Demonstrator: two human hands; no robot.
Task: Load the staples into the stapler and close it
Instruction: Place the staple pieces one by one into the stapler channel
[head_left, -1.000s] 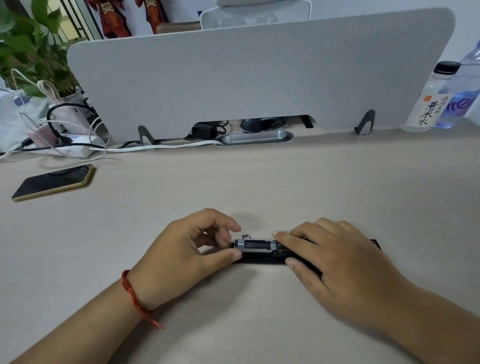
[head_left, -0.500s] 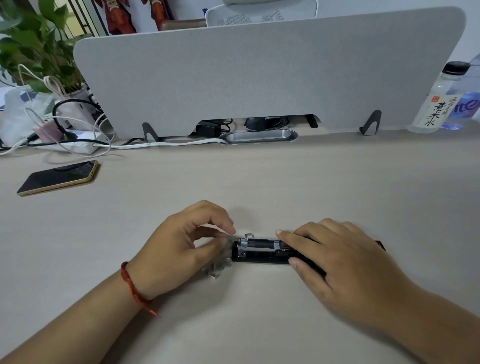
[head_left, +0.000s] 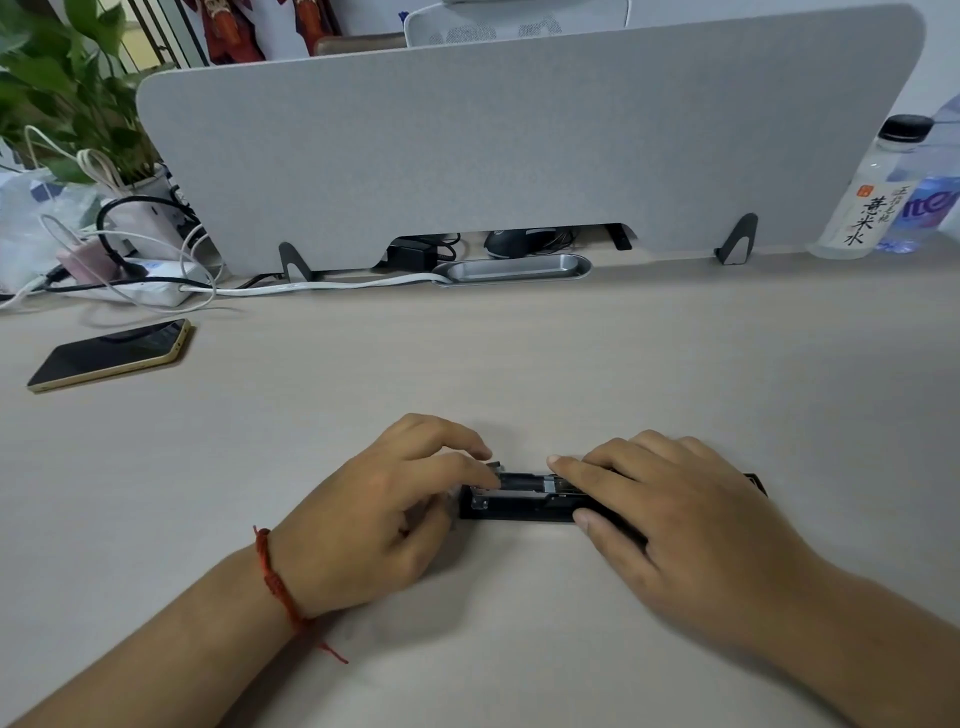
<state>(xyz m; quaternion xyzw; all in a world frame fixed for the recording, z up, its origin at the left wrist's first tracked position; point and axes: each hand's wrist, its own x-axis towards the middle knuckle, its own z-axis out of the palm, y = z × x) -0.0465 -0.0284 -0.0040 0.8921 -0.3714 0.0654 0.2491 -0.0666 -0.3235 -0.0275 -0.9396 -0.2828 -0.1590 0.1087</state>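
Note:
A black stapler (head_left: 519, 503) lies lengthwise on the beige desk (head_left: 519, 364), its top open so the metal staple channel (head_left: 522, 482) shows. My right hand (head_left: 675, 525) lies over the stapler's right half, holding it down with fingers on top and the thumb against its near side. My left hand (head_left: 384, 512) is at the stapler's left end, fingers curled, the index tip resting on the channel. A small metal piece (head_left: 496, 464) shows just beyond that fingertip. The fingers hide whether staples are held there.
A phone (head_left: 111, 354) lies face up at the far left. Behind it are a power strip with cables (head_left: 150, 286) and a potted plant (head_left: 72, 98). A grey divider panel (head_left: 519, 150) runs across the back, with a cable tray (head_left: 511, 269) below it. Two bottles (head_left: 872, 192) stand at the far right.
My left hand drew back left from the stapler's end half a second ago and has now returned, index finger over the channel. My right hand has stayed on the stapler.

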